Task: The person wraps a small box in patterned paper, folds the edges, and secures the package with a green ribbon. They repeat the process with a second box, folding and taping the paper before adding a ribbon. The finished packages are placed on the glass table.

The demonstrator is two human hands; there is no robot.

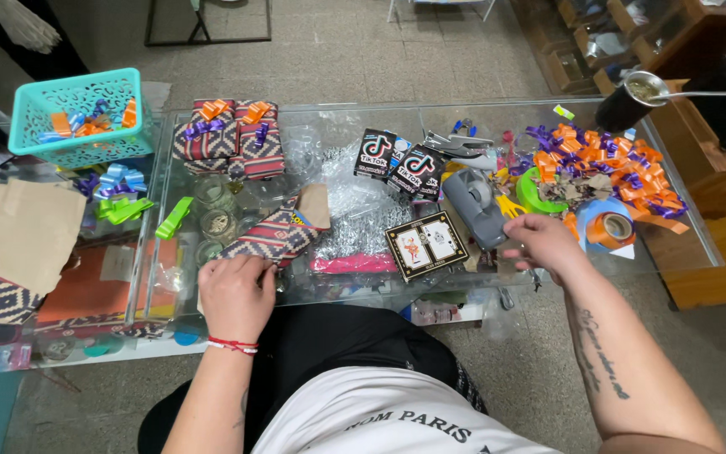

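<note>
Head view: person seated at a glass table (682, 252), looking down at both hands.
Left hand (235, 294): palm down, fingers curled, pressing the near end of a half-wrapped parcel (275, 235) in striped woven-pattern paper; parcel lies on the glass just ahead of the hand, one brown flap sticking up.
Right hand (544, 244): fingers pinched at the grey tape dispenser (474, 206); cannot tell if tape is actually held.
Done: two wrapped parcels with bows (228, 139) sit at the far left of the table, so some wrapping looks finished.
Left: current parcel not closed, no bow on it; looks about mid-wrap.
Nearby: pile of orange and purple bows (623, 168) far right, teal basket (77, 118) with bows on the left, card box (424, 244) between the hands, orange tape roll (613, 227).
</note>
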